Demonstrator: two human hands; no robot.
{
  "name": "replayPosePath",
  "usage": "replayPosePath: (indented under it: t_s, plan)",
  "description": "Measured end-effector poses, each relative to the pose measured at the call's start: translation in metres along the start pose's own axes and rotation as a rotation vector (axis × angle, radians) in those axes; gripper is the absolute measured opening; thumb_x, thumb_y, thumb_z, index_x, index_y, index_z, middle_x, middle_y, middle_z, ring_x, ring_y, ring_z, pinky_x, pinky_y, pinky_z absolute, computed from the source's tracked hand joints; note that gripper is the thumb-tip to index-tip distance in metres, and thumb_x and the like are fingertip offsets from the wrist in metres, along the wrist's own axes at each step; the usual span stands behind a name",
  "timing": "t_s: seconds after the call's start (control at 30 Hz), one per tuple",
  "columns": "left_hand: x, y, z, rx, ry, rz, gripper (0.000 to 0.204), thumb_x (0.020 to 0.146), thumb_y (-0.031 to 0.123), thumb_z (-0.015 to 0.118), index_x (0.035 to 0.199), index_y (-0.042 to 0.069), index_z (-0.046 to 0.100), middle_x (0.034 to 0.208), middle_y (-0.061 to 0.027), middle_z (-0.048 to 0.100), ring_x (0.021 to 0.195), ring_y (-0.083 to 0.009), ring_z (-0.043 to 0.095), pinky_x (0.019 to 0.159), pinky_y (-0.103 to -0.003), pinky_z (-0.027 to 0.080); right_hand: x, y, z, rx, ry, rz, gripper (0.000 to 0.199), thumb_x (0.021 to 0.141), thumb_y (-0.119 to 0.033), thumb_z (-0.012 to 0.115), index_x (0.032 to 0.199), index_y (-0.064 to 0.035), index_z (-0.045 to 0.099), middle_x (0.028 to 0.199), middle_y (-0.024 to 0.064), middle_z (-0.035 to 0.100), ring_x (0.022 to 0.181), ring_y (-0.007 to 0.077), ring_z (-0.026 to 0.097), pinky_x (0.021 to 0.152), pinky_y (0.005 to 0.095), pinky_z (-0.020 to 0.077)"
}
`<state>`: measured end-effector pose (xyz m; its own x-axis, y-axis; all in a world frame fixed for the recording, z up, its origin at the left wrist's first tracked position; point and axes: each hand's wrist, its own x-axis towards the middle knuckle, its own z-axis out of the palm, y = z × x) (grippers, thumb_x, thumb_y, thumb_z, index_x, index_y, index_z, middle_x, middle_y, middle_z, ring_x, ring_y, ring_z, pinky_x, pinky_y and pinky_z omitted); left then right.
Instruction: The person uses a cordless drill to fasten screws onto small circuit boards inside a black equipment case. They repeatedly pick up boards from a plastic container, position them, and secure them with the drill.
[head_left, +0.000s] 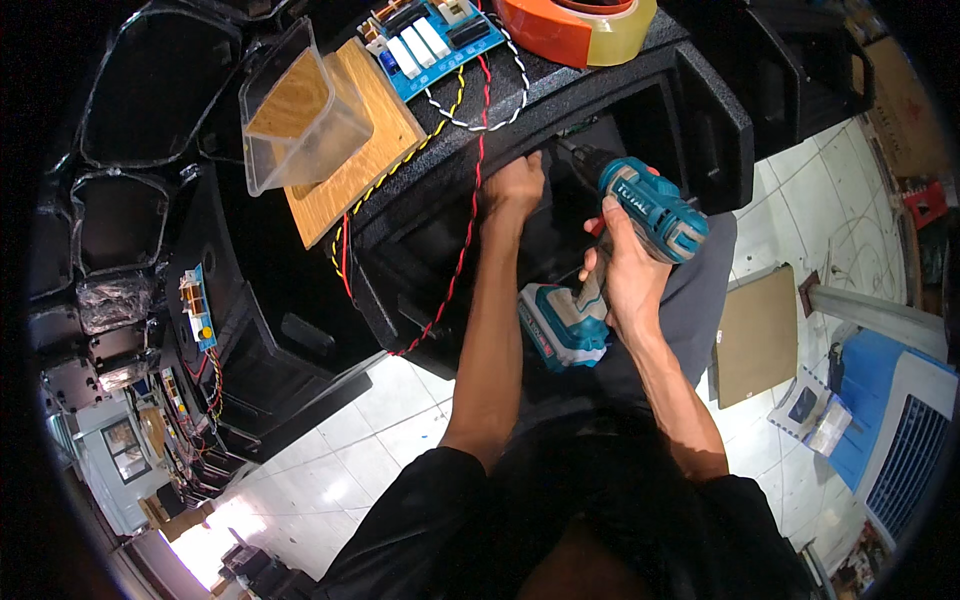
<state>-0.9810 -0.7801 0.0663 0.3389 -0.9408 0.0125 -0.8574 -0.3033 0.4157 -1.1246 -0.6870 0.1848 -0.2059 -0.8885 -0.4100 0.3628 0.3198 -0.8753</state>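
My right hand is wrapped round the grip of a teal and black cordless drill. The drill's chuck points up and left into the recess of a black, rough-coated cabinet, close to a small part whose kind I cannot make out. My left hand reaches into the same recess, left of the chuck, with its fingers curled; whatever they hold is hidden. A twisted red and black wire hangs down beside my left forearm from a blue circuit board on top of the cabinet.
Atop the cabinet are a clear plastic container on a wooden board and an orange tape roll. More black cabinets stand to the left, one with a circuit board. A cardboard sheet lies on the tiled floor at right.
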Motion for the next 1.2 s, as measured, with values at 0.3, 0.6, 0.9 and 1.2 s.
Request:
replayPosePath:
  t_s: [0.3,0.6,0.9,1.2]
  plan:
    - [-0.095,0.009,-0.082,-0.294,-0.128,0.083,0.035,0.095,0.026,0.050,0.104,-0.003,0.066,0.092,-0.0269,0.066,0.088,-0.0451,0.063,0.078,-0.049,0.049,-0.002,0.010,0.001,0.003,0.016,-0.015,0.022,0.092,-0.020,0.065,0.099,-0.0002,0.059,0.075,0.0092,0.061,0.044,0.0126,0.054,0.039,0.0262,0.0464]
    - [-0.129,0.003,-0.090,-0.107,0.011,0.313,0.025,0.093,0.017,0.057,0.098,-0.006,0.066,0.084,-0.0235,0.067,0.082,-0.0385,0.065,0.075,-0.044,0.049,-0.002,0.009,0.001,-0.031,0.006,-0.029,0.026,0.091,-0.021,0.065,0.106,-0.0016,0.056,0.075,0.0096,0.062,0.045,0.0138,0.055,0.040,0.0266,0.0475]
    - [-0.162,0.006,-0.103,-0.610,-0.289,0.302,0.036,0.093,0.024,0.058,0.122,0.003,0.058,0.100,-0.0170,0.068,0.100,-0.0356,0.061,0.100,-0.045,0.039,-0.001,0.011,0.008,0.064,0.025,-0.047,0.018,0.091,-0.017,0.064,0.100,-0.0020,0.058,0.070,0.0078,0.060,0.043,0.0123,0.053,0.039,0.0251,0.0422]
    - [-0.168,0.002,-0.120,-0.481,-0.386,0.492,0.097,0.063,0.033,0.085,0.142,-0.001,0.039,0.127,-0.0204,0.056,0.114,-0.0343,0.052,0.102,-0.041,0.038,-0.003,0.009,0.013,0.050,0.030,-0.079,0.015,0.090,-0.016,0.066,0.089,-0.0023,0.060,0.067,0.0066,0.061,0.042,0.0117,0.053,0.038,0.0249,0.0410]
